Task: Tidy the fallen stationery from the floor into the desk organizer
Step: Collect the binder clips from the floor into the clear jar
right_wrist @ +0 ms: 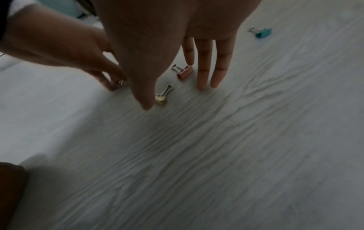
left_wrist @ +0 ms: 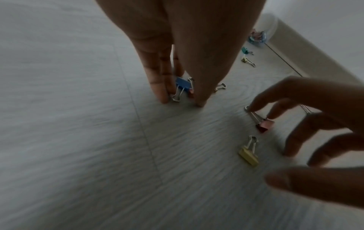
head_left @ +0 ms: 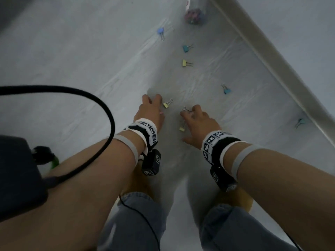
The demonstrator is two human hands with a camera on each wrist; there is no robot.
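Your left hand (head_left: 149, 110) stands fingers-down on the floor (head_left: 81, 60) with the blue clip (left_wrist: 183, 83) between fingers and thumb, though whether it is pinched cannot be told. Your right hand (head_left: 198, 120) is spread and released, fingertips touching the pink clip (left_wrist: 265, 125), the yellow clip (left_wrist: 248, 156) just beside. The skirting board (head_left: 272, 57) hems your right, the floor widens leftward, and the clip jar (head_left: 194, 15) beside the board bears an unreadable label (head_left: 188, 4).

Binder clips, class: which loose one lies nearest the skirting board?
The teal binder clip farthest right in the head view, beside the skirting board; the rest lie further out.
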